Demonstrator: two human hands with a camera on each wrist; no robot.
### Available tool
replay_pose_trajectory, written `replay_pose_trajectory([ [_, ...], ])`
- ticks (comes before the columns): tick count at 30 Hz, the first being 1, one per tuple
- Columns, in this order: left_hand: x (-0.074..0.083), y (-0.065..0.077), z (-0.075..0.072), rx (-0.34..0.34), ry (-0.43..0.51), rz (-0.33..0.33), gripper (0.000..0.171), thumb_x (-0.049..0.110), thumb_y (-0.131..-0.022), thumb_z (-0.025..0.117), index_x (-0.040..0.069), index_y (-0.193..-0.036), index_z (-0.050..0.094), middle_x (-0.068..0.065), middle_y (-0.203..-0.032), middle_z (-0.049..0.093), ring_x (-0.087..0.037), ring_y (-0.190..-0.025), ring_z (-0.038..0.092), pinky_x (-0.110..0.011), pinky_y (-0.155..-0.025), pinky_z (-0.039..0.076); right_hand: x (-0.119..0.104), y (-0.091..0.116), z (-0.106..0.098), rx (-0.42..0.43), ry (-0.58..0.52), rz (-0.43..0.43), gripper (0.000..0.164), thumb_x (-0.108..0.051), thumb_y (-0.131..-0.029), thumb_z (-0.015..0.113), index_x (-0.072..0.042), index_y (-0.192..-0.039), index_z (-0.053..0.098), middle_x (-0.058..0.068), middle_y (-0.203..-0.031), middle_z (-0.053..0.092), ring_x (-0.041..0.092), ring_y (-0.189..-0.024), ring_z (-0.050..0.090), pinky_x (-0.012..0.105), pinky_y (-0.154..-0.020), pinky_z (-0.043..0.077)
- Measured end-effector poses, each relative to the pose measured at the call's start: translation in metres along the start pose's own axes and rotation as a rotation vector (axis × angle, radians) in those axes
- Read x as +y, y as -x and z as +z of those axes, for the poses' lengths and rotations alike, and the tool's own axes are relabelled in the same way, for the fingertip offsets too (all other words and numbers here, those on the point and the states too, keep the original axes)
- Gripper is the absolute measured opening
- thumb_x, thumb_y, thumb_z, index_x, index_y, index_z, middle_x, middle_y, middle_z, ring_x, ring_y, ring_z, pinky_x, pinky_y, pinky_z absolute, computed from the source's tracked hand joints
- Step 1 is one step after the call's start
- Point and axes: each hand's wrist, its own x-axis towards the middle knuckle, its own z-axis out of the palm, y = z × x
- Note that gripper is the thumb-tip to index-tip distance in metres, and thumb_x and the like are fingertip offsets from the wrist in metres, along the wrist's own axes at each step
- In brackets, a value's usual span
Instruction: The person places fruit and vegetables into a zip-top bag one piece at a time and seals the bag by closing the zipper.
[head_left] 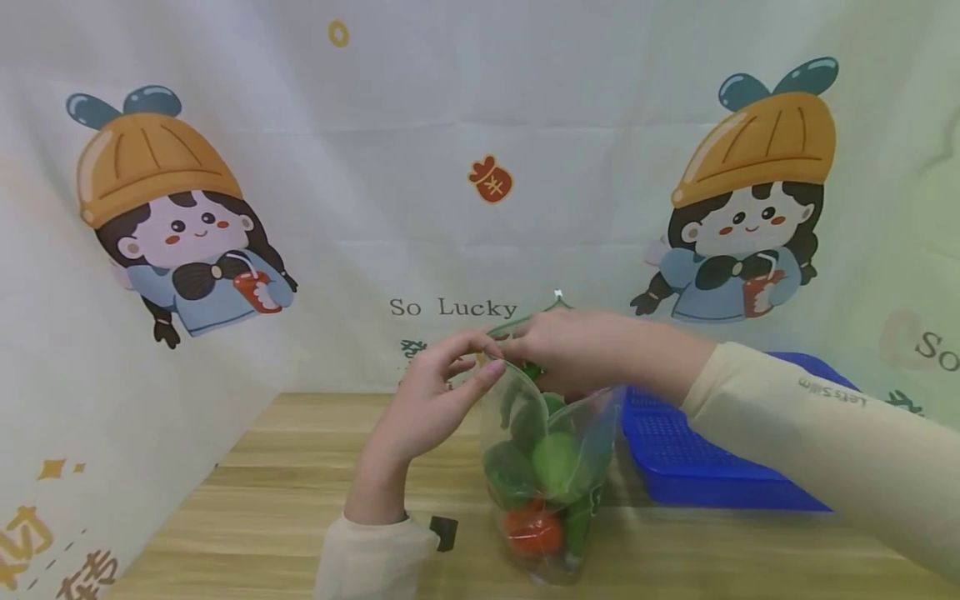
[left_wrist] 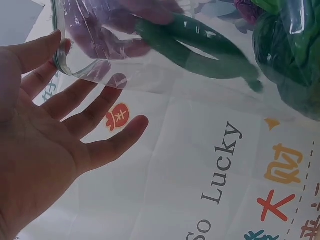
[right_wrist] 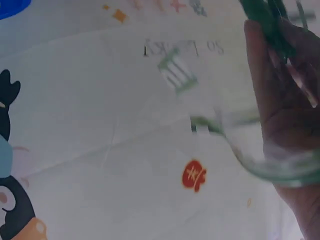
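Observation:
A clear zip-top bag point(head_left: 491, 417) with a green edge stands upright on the table, with vegetables inside. My left hand point(head_left: 438, 392) pinches the bag's rim between thumb and forefinger; its other fingers are spread, as the left wrist view shows. Reaching in through the bag's mouth, my right hand point(head_left: 573, 350) grips long green peppers point(left_wrist: 205, 55), seen through the plastic in the left wrist view. Below them in the bag lie a red tomato point(head_left: 534, 531), a light green vegetable point(head_left: 555, 462) and dark green ones point(head_left: 510, 471). The right hand's fingertips are partly hidden in the head view.
A blue plastic basket point(head_left: 675, 454) sits to the right, partly behind my right forearm. A small black object point(head_left: 444, 533) shows beside my left cuff. Behind the wooden table point(head_left: 262, 500) hangs a printed cloth point(head_left: 390, 208).

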Motion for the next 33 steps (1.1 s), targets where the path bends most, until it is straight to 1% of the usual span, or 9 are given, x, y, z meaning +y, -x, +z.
replay_pose_trajectory([
  [3,-0.001,0.000,-0.001,-0.003,0.007,0.005,0.006,0.018,-0.106,0.067,0.013,-0.110,0.068,-0.008,-0.138,0.070,-0.027,-0.146,0.056,-0.057,-0.120,0.049,-0.003,-0.006,0.011,-0.013,0.000,-0.034,0.040,-0.011,-0.103,0.070,-0.013,-0.143,0.067,0.012,-0.137,0.072,0.027,-0.112,0.075,0.040,-0.094,0.065],
  [4,-0.001,0.000,-0.001,-0.006,0.008,0.007,0.006,0.018,-0.107,0.067,0.013,-0.110,0.068,-0.008,-0.138,0.070,-0.026,-0.146,0.056,-0.057,-0.120,0.048,-0.003,-0.009,0.014,-0.014,-0.002,-0.049,0.031,-0.012,-0.103,0.070,-0.014,-0.134,0.073,0.012,-0.135,0.073,0.026,-0.112,0.075,0.039,-0.094,0.065],
  [7,-0.001,0.000,-0.002,-0.009,0.009,0.011,0.006,0.019,-0.107,0.067,0.014,-0.109,0.068,-0.007,-0.139,0.069,-0.026,-0.148,0.054,-0.056,-0.121,0.048,-0.004,-0.014,0.019,-0.035,-0.046,-0.054,0.007,-0.017,-0.104,0.071,-0.018,-0.104,0.077,0.002,-0.108,0.077,0.017,-0.093,0.073,0.034,-0.083,0.063],
  [11,-0.001,0.000,-0.003,0.003,0.006,0.022,0.006,0.018,-0.107,0.066,0.013,-0.110,0.068,-0.008,-0.137,0.070,-0.026,-0.149,0.054,-0.056,-0.121,0.048,-0.003,-0.022,0.023,-0.082,-0.098,0.011,0.014,-0.015,-0.102,0.071,-0.019,-0.089,0.069,-0.008,-0.082,0.065,0.010,-0.072,0.058,0.028,-0.069,0.055],
  [16,-0.002,0.000,-0.004,0.005,0.017,0.019,0.007,0.017,-0.107,0.066,0.012,-0.111,0.068,-0.008,-0.135,0.071,-0.025,-0.146,0.056,-0.055,-0.120,0.049,-0.003,-0.030,0.030,-0.110,-0.080,0.072,0.014,-0.015,-0.104,0.068,-0.023,-0.092,0.066,-0.009,-0.085,0.066,0.008,-0.073,0.061,0.028,-0.071,0.057],
  [19,-0.002,0.001,-0.004,0.008,0.020,0.017,0.007,0.017,-0.106,0.067,0.012,-0.111,0.068,-0.008,-0.136,0.070,-0.025,-0.147,0.055,-0.055,-0.120,0.049,-0.003,-0.035,0.031,-0.110,-0.056,0.050,0.015,-0.010,-0.102,0.067,-0.021,-0.092,0.066,-0.005,-0.090,0.068,0.009,-0.074,0.061,0.026,-0.071,0.056],
  [25,0.000,0.000,-0.004,0.009,0.011,0.018,0.007,0.017,-0.107,0.066,0.012,-0.111,0.068,-0.007,-0.138,0.070,-0.025,-0.149,0.054,-0.054,-0.120,0.049,-0.006,-0.035,0.019,-0.114,-0.014,0.001,0.014,-0.005,-0.092,0.073,-0.014,-0.084,0.065,0.000,-0.083,0.068,0.012,-0.070,0.059,0.026,-0.066,0.053],
  [30,0.001,-0.002,-0.004,0.008,0.015,0.023,0.005,0.017,-0.106,0.067,0.012,-0.109,0.068,-0.007,-0.132,0.072,-0.023,-0.147,0.055,-0.054,-0.120,0.049,-0.017,-0.033,0.019,-0.095,-0.007,0.042,0.009,-0.007,-0.092,0.076,-0.014,-0.091,0.071,0.001,-0.094,0.073,0.015,-0.081,0.066,0.031,-0.078,0.060],
  [33,0.001,-0.002,-0.004,0.010,0.018,0.020,0.005,0.017,-0.106,0.068,0.013,-0.108,0.068,-0.007,-0.128,0.072,-0.023,-0.145,0.056,-0.055,-0.120,0.049,-0.026,-0.039,0.023,-0.168,0.085,0.043,0.014,-0.006,-0.095,0.072,-0.014,-0.105,0.077,0.001,-0.106,0.077,0.015,-0.090,0.066,0.032,-0.085,0.059],
])
